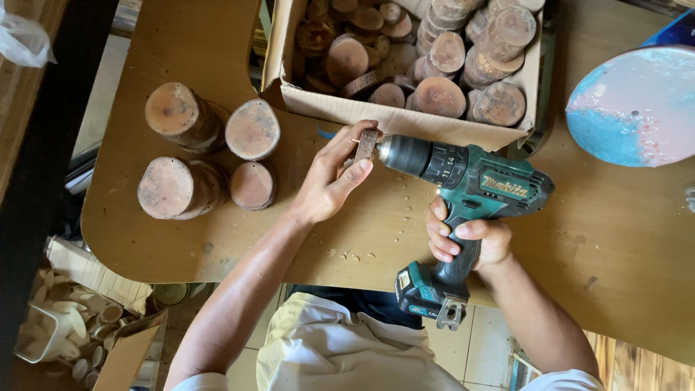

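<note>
while the left hand [329,181] pinches a small wooden disc [366,145] on edge between thumb and fingertips, the right hand [469,240] is wrapped fully around the grip of a teal and black cordless drill [463,185], with the chuck pointed straight at the disc's face. the disc sits just above the table [181,43], near the front wall of the cardboard box [405,119] at the table's far edge, and the bit itself is too short or too hidden to make out between chuck and wood. the left fingers are curled close, thumb on the near side, fingertips on the far side, so they lie right beside the line of the drill.

the main risk, judging from this, is the bit breaking through or skating off the small face and reaching the fingers behind it, since nothing but the pinch backs the piece. the disc could also catch and spin out of the grip if the drill bites hard. crumbs of wood [347,253] lie near the table's near edge. four stacks of wooden discs [206,148] stand toward the left side, well apart from the hands, and a blue and pink round lid [637,105] rests at the right edge.
</note>
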